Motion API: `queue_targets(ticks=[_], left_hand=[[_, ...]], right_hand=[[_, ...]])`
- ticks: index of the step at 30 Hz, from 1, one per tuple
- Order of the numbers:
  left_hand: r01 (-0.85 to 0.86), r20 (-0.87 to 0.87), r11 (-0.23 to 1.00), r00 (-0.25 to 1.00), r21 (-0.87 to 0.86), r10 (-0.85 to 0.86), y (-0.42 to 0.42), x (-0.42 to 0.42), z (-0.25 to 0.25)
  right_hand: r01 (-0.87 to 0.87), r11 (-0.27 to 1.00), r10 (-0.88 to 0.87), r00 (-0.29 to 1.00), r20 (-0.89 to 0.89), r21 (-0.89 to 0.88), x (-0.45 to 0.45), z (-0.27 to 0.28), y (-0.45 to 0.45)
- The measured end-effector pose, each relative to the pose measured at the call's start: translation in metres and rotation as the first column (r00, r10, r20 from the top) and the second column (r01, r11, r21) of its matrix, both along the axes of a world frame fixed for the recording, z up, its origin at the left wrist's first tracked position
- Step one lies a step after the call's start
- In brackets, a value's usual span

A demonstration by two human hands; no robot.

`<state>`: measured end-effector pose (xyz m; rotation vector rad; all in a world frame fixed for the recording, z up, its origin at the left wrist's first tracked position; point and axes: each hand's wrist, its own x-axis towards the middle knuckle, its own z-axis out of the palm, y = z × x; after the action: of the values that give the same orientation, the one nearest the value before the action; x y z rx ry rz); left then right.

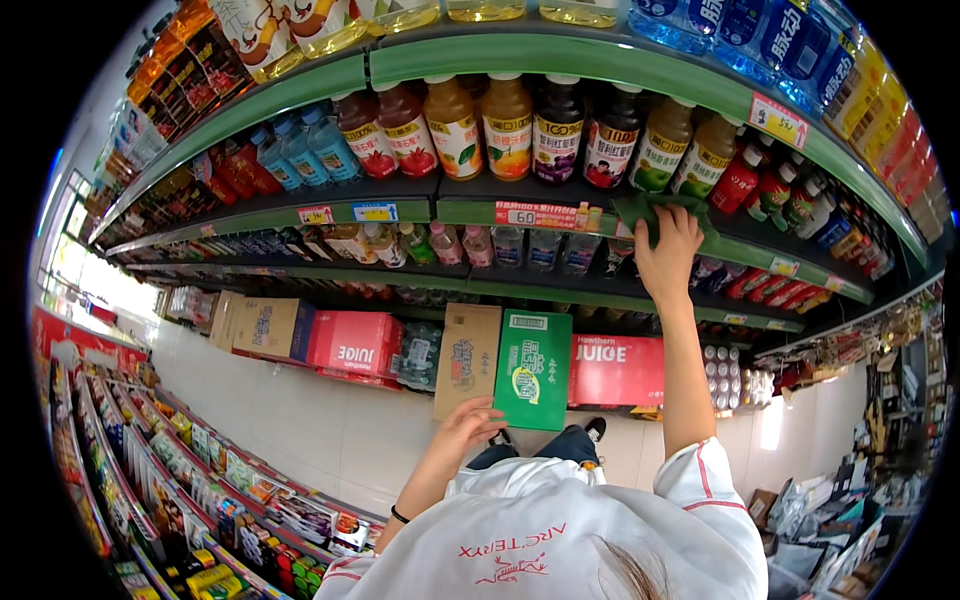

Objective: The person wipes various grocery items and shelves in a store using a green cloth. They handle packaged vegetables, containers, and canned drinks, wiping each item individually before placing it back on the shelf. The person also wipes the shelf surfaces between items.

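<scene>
My right hand (670, 251) reaches up to the middle shelf and holds a dark green cloth (703, 219) against the shelf's front edge. Part of the cloth lies on the shelf's dark surface, just below juice bottles with green apple labels (660, 146). The palm is turned away from view. My left hand (466, 429) hangs lower down with nothing in it, its fingers loosely bent and apart. It is nearest to a green carton (534, 367) and a brown carton (469, 356); whether the fingertips touch either one I cannot tell.
Purple grape juice bottles (557, 131) and orange juice bottles (506, 127) line the same shelf. A price strip (547, 215) runs along its edge. Red juice cartons (619, 367) sit low before the shelving. Behind on the left stands a rack of packaged goods (225, 480); loose plastic bags (795, 502) lie at right.
</scene>
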<state>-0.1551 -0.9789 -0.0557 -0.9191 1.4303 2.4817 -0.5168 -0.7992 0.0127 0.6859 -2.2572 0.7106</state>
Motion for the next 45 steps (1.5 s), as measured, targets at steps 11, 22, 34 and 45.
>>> queue_targets(ticks=[11, 22, 34, 45], left_hand=[[-0.060, -0.063, 0.995, 0.996, 0.074, 0.064, -0.044, 0.013, 0.019], [0.036, -0.004, 0.999, 0.999, 0.014, -0.036, -0.031, 0.004, 0.022], [-0.086, 0.011, 0.996, 0.996, 0.029, 0.085, -0.024, -0.018, 0.035], [0.065, -0.017, 0.997, 0.998, 0.050, -0.064, -0.097, -0.015, 0.029]], right_hand=[[-0.016, 0.999, 0.013, 0.996, 0.085, 0.032, 0.001, 0.000, -0.038], [-0.069, 0.997, 0.074, 0.948, 0.308, -0.028, -0.006, 0.017, -0.054], [-0.022, 0.987, 0.006, 0.995, 0.101, 0.160, 0.014, 0.016, -0.127], [0.140, 0.944, -0.114, 0.988, -0.103, 0.300, 0.052, 0.003, -0.181]])
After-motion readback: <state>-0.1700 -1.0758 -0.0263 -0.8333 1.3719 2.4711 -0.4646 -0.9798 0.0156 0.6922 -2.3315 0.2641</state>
